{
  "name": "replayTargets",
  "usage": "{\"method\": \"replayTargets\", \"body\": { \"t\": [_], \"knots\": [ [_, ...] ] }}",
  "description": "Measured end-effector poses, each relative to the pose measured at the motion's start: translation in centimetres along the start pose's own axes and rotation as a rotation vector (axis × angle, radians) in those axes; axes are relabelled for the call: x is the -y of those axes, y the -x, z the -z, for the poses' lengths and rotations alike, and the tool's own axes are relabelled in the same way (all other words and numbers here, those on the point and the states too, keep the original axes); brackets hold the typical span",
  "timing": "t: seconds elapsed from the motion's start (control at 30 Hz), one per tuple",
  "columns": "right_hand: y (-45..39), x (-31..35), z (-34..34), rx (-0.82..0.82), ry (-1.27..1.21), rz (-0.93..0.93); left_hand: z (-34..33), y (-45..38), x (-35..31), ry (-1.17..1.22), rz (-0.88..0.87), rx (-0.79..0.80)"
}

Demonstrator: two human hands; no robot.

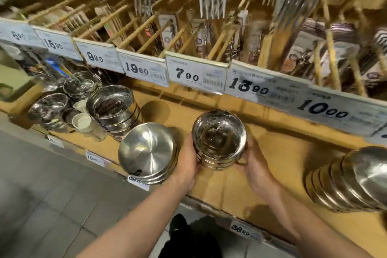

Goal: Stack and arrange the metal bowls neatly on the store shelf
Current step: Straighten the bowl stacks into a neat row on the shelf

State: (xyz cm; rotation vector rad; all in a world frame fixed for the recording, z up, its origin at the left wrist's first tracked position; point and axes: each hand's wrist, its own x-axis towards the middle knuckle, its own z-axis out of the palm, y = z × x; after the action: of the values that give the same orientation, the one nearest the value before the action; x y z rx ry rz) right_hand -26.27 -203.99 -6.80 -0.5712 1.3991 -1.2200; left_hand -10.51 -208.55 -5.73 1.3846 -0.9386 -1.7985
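Note:
A small stack of shiny metal bowls (219,138) stands upright at the middle of the wooden shelf (240,186). My left hand (187,163) grips its left side and my right hand (254,165) grips its right side. To its left leans a tilted stack of wide steel bowls (146,153) at the shelf's front edge. Behind that stands a taller upright stack of bowls (114,107). Another row of steel bowls (351,180) lies on its side at the far right.
Smaller dark metal bowls (49,107) and white cups (82,121) crowd the shelf's left end. Price tags (196,75) line the upper shelf edge, with packaged utensils (169,31) above. Bare shelf wood lies between the held stack and the right-hand row. Grey floor tiles (52,205) are below.

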Motion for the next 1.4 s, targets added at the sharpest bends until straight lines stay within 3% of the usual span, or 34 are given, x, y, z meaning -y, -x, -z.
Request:
{"method": "replayTargets", "body": {
  "t": [0.23, 0.53, 0.7, 0.93, 1.1, 1.3, 1.4],
  "knots": [
    [-4.5, 2.1, -2.8, 0.052, 0.058, 0.021, 0.4, -3.2, -1.1, 0.189, 0.040, -0.163],
    [-6.9, 2.3, -4.0, 0.012, 0.053, 0.014, 0.1, -4.5, -2.6, 0.338, 0.054, -0.184],
    [-4.6, 1.5, -3.4, -0.102, -0.073, -0.098, -0.2, -1.6, -1.9, 0.297, 0.026, -0.143],
    [2.3, -1.7, -3.4, -0.133, -0.031, -0.166, 1.9, 6.3, -0.7, 0.076, 0.084, -0.128],
    [4.1, -1.4, -6.9, -0.013, 0.047, -0.249, 6.9, 10.2, -1.6, -0.084, 0.006, -0.158],
    [5.9, -0.4, -9.1, 0.248, 0.122, -0.091, 15.6, 12.1, -3.0, -0.062, -0.080, -0.361],
    [6.8, 0.4, -11.2, 0.298, 0.154, -0.062, 18.2, 12.2, -3.9, 0.014, -0.102, -0.449]
  ]
}}
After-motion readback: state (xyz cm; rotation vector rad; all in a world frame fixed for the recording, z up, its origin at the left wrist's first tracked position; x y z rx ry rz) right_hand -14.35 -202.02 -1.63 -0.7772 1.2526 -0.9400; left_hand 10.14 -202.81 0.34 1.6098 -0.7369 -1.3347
